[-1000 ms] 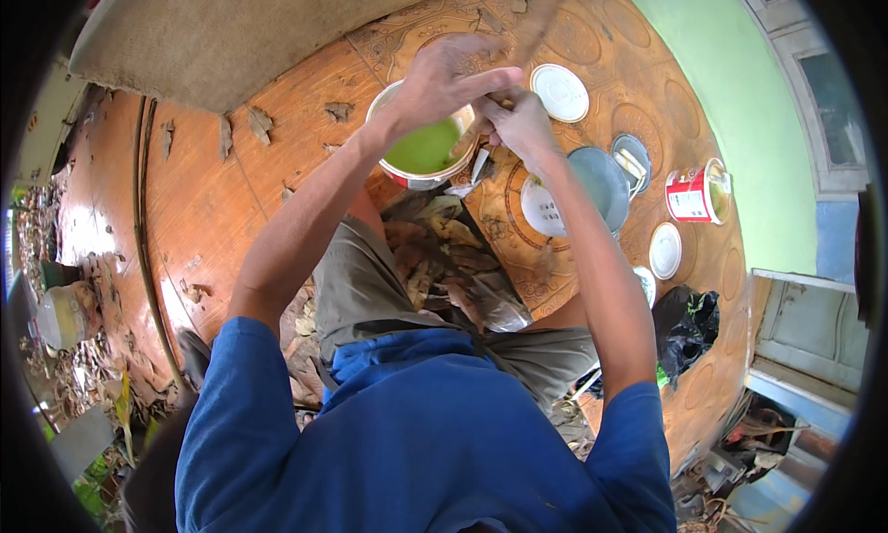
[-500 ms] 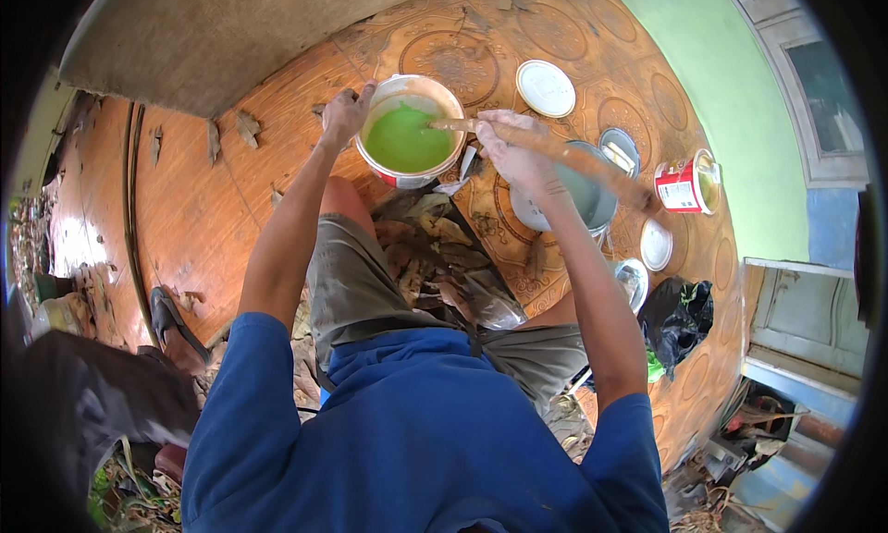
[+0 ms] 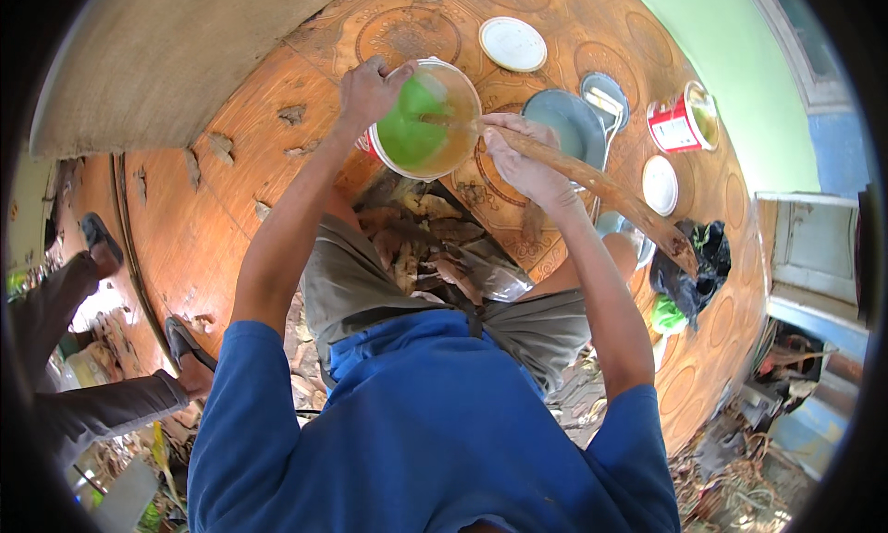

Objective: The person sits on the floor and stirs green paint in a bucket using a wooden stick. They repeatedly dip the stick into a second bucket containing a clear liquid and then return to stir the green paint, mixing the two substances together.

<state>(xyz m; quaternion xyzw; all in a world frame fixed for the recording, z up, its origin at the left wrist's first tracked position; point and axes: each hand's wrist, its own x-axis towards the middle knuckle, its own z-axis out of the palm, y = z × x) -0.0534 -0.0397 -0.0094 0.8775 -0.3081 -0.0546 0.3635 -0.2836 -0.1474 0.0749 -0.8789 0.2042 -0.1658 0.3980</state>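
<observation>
Green paint (image 3: 405, 134) has pooled at the left side of a white bucket (image 3: 462, 149) with a red label, which is tilted to the left. My left hand (image 3: 368, 97) grips the bucket's upper left rim, thumb over the edge. My right hand (image 3: 527, 166) is closed round a thick, rough wooden stick (image 3: 615, 193). The stick's thin end reaches into the bucket, and its thick end slants down to the right. Just beyond my right hand stands a grey bucket (image 3: 564, 117), partly hidden by that hand.
White lids (image 3: 512, 44) (image 3: 659, 185) lie on the orange tiles. A smaller pail (image 3: 622, 87) and a tipped red-and-white bucket (image 3: 673, 127) are at the right, above a black plastic bag (image 3: 700, 269). Dry leaves (image 3: 427, 223) lie between my legs. Another person's sandaled foot (image 3: 191, 357) is at left.
The bucket has tipped leftward, and the paint has run to that side. The stick's thick end has swung downward. At left, the other person's legs have shifted.
</observation>
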